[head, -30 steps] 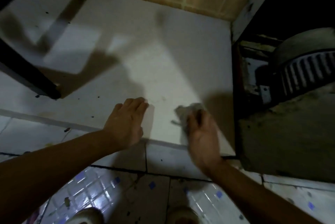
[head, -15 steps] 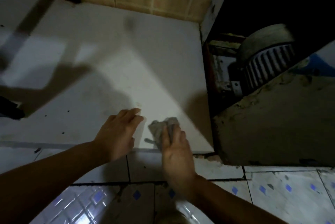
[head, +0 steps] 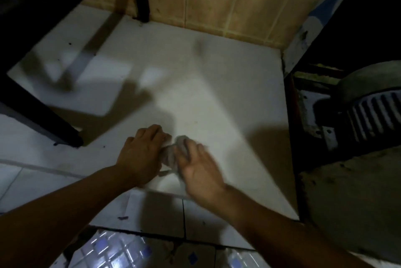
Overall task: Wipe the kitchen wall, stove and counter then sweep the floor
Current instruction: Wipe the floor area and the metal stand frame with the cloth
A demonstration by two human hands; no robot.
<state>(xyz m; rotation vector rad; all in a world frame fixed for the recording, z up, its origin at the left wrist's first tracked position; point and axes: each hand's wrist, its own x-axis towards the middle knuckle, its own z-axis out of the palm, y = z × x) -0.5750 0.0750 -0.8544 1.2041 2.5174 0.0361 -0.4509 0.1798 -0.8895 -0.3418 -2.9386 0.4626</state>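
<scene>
I see both hands on the counter (head: pixel 217 94) near its front edge, left hand (head: pixel 141 155) beside right hand (head: pixel 199 170), a cloth (head: pixel 173 155) between them, the tiled wall (head: pixel 227 3) behind, and a ribbed appliance (head: pixel 373 111) beyond the counter's right edge.
</scene>
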